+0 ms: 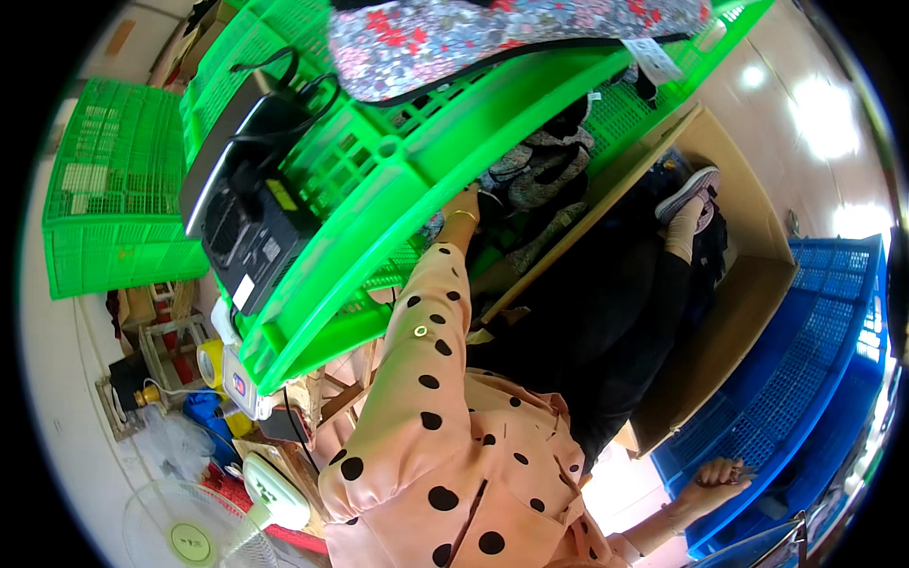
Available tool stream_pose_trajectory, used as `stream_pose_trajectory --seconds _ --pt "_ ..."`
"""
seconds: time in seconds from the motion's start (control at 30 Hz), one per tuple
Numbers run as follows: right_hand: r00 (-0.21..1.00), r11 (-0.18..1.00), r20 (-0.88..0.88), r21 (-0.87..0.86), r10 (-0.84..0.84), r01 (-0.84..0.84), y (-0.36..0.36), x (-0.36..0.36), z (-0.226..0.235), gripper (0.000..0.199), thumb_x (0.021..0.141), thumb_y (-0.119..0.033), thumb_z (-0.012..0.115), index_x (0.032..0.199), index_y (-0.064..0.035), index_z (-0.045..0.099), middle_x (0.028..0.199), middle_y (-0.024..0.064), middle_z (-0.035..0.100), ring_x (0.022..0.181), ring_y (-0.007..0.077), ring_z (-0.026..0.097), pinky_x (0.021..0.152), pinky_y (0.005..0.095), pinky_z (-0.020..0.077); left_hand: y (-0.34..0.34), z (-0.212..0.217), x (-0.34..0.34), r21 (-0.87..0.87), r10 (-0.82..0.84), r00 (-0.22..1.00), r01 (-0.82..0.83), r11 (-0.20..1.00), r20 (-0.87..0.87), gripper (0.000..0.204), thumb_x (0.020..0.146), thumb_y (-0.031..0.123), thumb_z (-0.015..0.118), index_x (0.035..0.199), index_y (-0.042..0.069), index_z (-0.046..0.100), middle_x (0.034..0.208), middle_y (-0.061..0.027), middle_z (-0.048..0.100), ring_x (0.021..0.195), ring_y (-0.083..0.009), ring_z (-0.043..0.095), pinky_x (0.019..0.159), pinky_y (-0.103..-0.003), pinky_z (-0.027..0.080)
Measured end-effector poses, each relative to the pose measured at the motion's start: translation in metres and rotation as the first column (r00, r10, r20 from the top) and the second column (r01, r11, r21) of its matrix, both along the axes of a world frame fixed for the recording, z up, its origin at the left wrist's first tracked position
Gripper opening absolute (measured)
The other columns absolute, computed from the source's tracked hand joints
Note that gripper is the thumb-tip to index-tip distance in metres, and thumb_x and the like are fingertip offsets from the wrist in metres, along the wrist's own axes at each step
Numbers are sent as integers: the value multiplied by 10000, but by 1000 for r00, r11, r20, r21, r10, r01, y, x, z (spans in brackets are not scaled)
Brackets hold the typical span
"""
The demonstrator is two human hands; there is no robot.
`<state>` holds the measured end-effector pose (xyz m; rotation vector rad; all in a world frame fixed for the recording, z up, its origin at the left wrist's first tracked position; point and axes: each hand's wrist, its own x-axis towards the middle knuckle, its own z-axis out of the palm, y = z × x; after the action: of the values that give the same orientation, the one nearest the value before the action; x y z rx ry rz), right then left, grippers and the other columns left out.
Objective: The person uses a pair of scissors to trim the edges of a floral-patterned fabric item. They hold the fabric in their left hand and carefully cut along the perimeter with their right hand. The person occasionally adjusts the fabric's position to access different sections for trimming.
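Observation:
My left hand [462,203] reaches under the rim of the upper green plastic crate [417,163], beside floral fabric pieces [538,175] with dark edging in a lower green crate. Its fingers are mostly hidden, so what they touch is unclear. At the lower right, my right hand [712,483] is held out near a blue plastic crate [757,379]. Its fingers are curled round something small and dark that I cannot make out. A larger floral fabric piece [511,43] with black edging and a white tag lies on the upper crate.
A black device [256,218] with cables sits in the upper crate. A cardboard box [757,284] stands by my legs. More green crates [123,189] are at the left. A fan [194,540] and assorted clutter occupy the lower left.

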<state>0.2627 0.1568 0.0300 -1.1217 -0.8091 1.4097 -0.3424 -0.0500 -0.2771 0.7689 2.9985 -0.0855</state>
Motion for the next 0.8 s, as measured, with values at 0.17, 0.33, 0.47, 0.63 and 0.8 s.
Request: stream_pose_trajectory --seconds 0.17,0.33,0.47,0.63,0.8 --pt "979 980 121 -130 164 -148 -20 -58 -19 483 1021 -507 397 929 -78 599 542 -39 320 431 38 207 378 203 177 -7 20 7 113 -116 989 126 986 -89 380 763 201 666 1135 141 613 1089 -129 593 1073 -338 517 866 -466 413" --pt "779 829 284 -170 559 -533 -57 -126 -25 466 1034 -458 410 1003 -37 607 534 -45 333 416 2 232 376 202 143 41 154 83 630 -217 976 173 757 -8 476 652 210 717 1102 114 597 832 -153 653 781 -351 633 677 -482 504" --pt "650 767 423 -218 631 -603 -71 -161 -3 537 1026 -498 395 1143 -21 612 647 -15 555 418 1 229 383 199 131 58 239 185 847 -563 803 427 316 -194 364 637 131 681 999 125 643 824 -100 610 783 -330 607 692 -441 495" --pt "777 859 372 -275 508 -431 -69 -137 -15 475 983 -483 524 1070 -19 571 735 15 610 443 14 251 408 206 142 46 265 280 699 -816 485 700 148 -313 209 766 224 630 913 99 550 881 -113 530 801 -263 535 607 -361 411" --pt "708 845 482 -424 516 -326 -77 -101 -22 322 951 -355 637 910 -74 485 594 -47 383 451 17 262 409 227 159 20 263 299 754 -951 189 653 -66 -246 301 656 198 722 879 94 548 882 -115 528 832 -298 565 552 -384 499"
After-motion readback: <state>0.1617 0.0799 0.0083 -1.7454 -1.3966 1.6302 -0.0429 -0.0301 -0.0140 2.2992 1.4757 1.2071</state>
